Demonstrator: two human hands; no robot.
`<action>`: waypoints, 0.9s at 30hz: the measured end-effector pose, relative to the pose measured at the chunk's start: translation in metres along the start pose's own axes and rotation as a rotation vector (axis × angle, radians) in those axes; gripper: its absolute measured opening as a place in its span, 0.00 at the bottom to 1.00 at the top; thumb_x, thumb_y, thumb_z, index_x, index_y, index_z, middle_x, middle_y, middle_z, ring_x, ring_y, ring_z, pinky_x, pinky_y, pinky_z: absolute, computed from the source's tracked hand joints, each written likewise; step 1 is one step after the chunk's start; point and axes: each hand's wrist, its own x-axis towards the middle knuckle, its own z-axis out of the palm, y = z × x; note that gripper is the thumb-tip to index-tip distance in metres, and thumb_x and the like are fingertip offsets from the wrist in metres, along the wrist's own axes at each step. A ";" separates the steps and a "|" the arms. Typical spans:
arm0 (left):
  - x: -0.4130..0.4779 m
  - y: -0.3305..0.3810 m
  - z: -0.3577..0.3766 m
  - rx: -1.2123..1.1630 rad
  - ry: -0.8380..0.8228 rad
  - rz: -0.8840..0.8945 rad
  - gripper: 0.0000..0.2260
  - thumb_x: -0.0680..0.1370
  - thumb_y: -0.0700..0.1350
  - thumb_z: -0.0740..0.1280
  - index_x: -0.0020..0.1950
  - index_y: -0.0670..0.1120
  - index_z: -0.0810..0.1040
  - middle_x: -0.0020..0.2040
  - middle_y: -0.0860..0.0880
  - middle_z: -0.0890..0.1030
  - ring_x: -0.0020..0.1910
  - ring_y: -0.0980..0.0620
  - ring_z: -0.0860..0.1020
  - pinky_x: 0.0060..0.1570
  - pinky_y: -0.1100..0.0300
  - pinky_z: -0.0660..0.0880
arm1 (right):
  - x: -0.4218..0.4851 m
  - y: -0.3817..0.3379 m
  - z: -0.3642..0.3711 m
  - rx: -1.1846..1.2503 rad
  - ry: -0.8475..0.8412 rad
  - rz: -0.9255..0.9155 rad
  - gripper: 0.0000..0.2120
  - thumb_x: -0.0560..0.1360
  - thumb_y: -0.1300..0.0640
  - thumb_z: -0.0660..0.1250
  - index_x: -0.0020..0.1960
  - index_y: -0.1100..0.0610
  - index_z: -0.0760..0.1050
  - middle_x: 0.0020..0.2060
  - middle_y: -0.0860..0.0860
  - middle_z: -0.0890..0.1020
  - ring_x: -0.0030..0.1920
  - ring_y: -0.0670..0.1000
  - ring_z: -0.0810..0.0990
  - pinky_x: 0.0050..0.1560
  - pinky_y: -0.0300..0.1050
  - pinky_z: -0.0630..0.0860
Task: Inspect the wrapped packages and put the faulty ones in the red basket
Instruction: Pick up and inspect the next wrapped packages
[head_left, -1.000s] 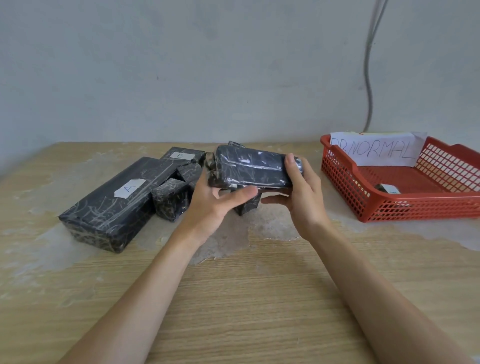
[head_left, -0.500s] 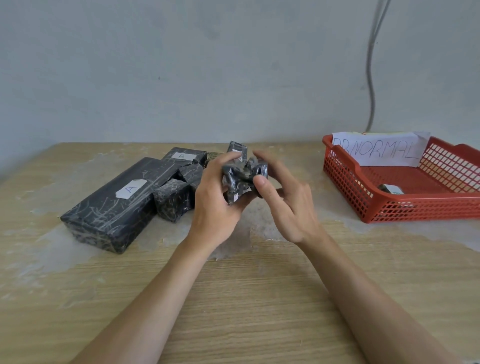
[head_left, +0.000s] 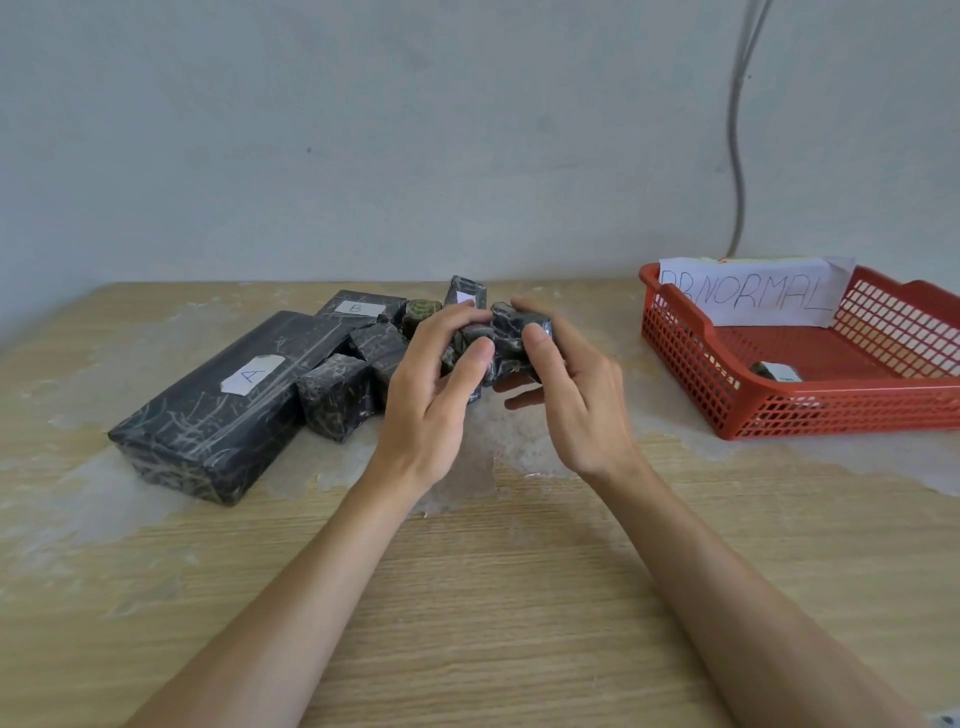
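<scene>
Left grip (head_left: 431, 405) and right grip (head_left: 571, 400) both curl round one black wrapped package (head_left: 511, 338), held just above the surface (head_left: 493, 597) toward its far edge. A second ago its long face showed; now its crumpled end faces the camera. Inspection is probably unfinished. The red basket (head_left: 831, 389), at the far right corner, holds one small package (head_left: 776, 371).

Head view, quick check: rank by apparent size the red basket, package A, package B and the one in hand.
1. red basket, though cut off at the frame edge.
2. package A.
3. package B and the held package: not ranked; B sits farther back and partly hidden, the held one is mostly covered.
</scene>
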 end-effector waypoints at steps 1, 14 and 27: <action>0.000 0.000 0.000 -0.014 0.000 -0.010 0.20 0.83 0.57 0.62 0.70 0.47 0.79 0.70 0.53 0.79 0.73 0.57 0.74 0.71 0.65 0.69 | 0.000 0.001 0.001 0.004 -0.005 -0.012 0.19 0.88 0.48 0.59 0.75 0.51 0.76 0.48 0.52 0.89 0.47 0.49 0.90 0.45 0.53 0.88; 0.001 0.000 -0.005 -0.172 -0.014 -0.121 0.20 0.78 0.49 0.73 0.70 0.50 0.79 0.67 0.49 0.81 0.68 0.51 0.80 0.64 0.60 0.78 | -0.001 0.002 -0.001 0.125 -0.059 0.025 0.18 0.86 0.51 0.64 0.74 0.51 0.77 0.53 0.50 0.89 0.52 0.50 0.89 0.53 0.53 0.87; 0.002 -0.002 -0.006 -0.181 -0.001 -0.116 0.20 0.79 0.54 0.70 0.70 0.50 0.79 0.71 0.51 0.80 0.72 0.50 0.77 0.69 0.52 0.76 | 0.000 0.003 -0.002 0.129 -0.079 0.042 0.22 0.82 0.53 0.65 0.76 0.50 0.76 0.57 0.47 0.88 0.53 0.49 0.89 0.52 0.48 0.86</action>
